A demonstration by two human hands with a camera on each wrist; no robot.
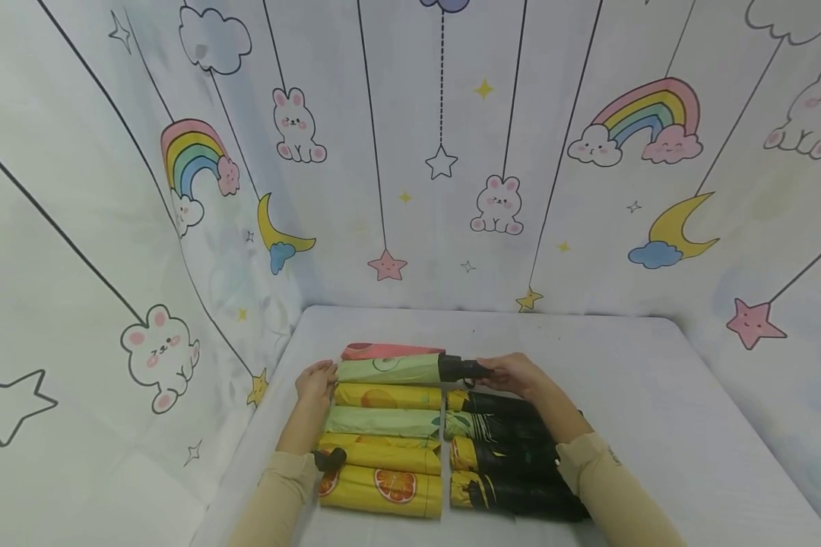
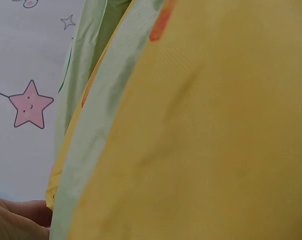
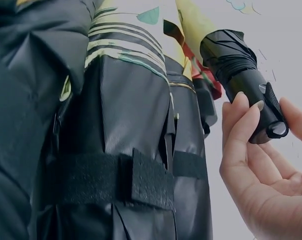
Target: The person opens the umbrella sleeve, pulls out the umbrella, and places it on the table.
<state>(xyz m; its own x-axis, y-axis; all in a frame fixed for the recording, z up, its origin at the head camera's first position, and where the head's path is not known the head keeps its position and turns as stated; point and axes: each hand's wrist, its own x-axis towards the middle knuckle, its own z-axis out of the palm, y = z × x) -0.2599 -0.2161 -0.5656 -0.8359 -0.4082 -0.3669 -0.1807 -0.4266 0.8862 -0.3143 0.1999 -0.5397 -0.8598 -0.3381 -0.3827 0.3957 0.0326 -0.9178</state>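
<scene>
A folded umbrella in light green [image 1: 397,369] lies crosswise at the back of the row. My right hand [image 1: 516,374] pinches its black handle [image 3: 253,105] between thumb and fingertips; a small strap loop shows at the handle's end in the right wrist view. At the umbrella's other end, my left hand [image 1: 317,382] holds the green tip with its fingers. In the left wrist view only part of the left hand [image 2: 16,220] shows, low in the corner beside the fabric. A red umbrella [image 1: 362,351] lies just behind the green one, partly covered by it.
In front of the green umbrella lie several yellow and green fruit-print rolls [image 1: 383,422]. To their right, several black folded umbrellas [image 1: 513,456] with hook-and-loop bands lie side by side, under the right forearm. A white table [image 1: 657,395] meets a printed cloth backdrop [image 1: 410,190].
</scene>
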